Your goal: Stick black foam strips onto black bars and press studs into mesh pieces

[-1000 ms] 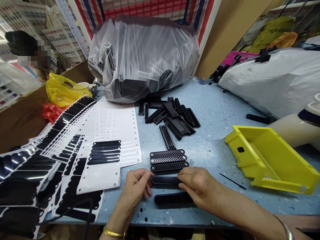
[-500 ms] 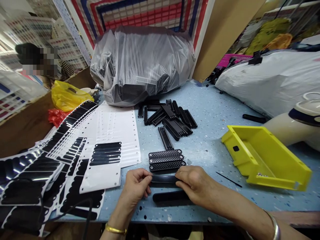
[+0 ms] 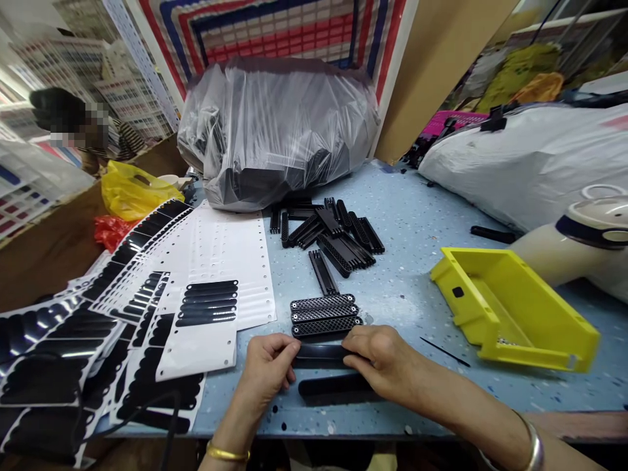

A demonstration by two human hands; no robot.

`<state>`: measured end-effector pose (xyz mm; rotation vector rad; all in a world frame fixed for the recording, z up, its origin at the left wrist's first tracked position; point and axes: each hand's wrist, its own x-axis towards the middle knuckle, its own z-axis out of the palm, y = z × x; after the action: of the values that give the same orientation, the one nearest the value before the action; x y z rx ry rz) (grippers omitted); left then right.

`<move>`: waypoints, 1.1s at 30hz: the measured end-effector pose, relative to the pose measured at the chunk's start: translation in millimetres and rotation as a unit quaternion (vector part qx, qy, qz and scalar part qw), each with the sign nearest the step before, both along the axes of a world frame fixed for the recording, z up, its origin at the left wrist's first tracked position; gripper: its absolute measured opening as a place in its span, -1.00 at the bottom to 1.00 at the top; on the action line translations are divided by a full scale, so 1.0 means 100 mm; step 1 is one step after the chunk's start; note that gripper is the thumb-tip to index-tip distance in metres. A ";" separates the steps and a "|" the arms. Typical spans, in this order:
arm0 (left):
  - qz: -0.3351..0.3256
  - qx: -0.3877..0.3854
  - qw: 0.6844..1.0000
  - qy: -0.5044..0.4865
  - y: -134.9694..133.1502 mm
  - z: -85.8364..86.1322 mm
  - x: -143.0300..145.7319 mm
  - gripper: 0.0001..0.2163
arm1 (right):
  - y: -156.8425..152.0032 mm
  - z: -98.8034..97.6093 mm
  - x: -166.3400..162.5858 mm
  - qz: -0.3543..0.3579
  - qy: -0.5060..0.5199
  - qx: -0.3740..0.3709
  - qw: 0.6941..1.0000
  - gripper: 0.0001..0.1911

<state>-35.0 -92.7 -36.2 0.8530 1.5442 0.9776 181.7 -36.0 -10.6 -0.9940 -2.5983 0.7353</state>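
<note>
A smooth black strip-shaped piece [image 3: 321,356] lies crosswise near the table's front, its two ends gripped between my hands. My left hand [image 3: 269,363] pinches its left end between thumb and fingers. Around its right end my right hand [image 3: 375,356] is closed, hiding that end. Just below, a second black piece with a rounded end [image 3: 333,389] rests on the table, partly under my right hand. Right behind the held piece sit several black textured handle-like pieces [image 3: 324,315], side by side. Further back is a loose heap of similar black pieces [image 3: 338,235].
Sheets of black adhesive-like strips [image 3: 209,302] cover the left side. A yellow bin [image 3: 520,307] with small bits inside stands at right, a thin black rod [image 3: 445,351] beside it. A large plastic-wrapped bundle [image 3: 284,124] sits behind. Another person [image 3: 112,137] is at far left.
The view has shifted slightly, so the yellow bin appears a little further left. Both hands keep their hold on the black piece, with hardly any movement.
</note>
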 end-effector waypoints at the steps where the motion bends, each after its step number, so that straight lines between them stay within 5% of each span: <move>1: 0.005 0.002 1.000 0.006 0.00 -0.01 0.00 -0.61 | 0.01 -0.01 0.01 0.000 0.010 -0.015 1.000 -0.84; 6: 0.012 0.015 1.000 0.012 -0.02 0.00 0.00 -0.65 | 0.06 -0.04 0.08 0.003 0.054 -0.069 0.996 -0.84; 23: 0.006 0.010 1.000 0.012 -0.03 0.01 -0.01 -0.61 | -0.05 -0.20 0.16 0.007 0.114 0.012 0.993 -0.73; 33: -0.013 0.029 0.999 0.023 -0.05 -0.11 -0.06 -0.65 | -0.04 -0.20 0.21 -0.026 0.133 -0.028 0.990 -0.76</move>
<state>-40.6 -97.5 -47.2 0.9401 1.5459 0.9934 202.6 -40.1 -30.5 -0.9074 -2.3272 0.8666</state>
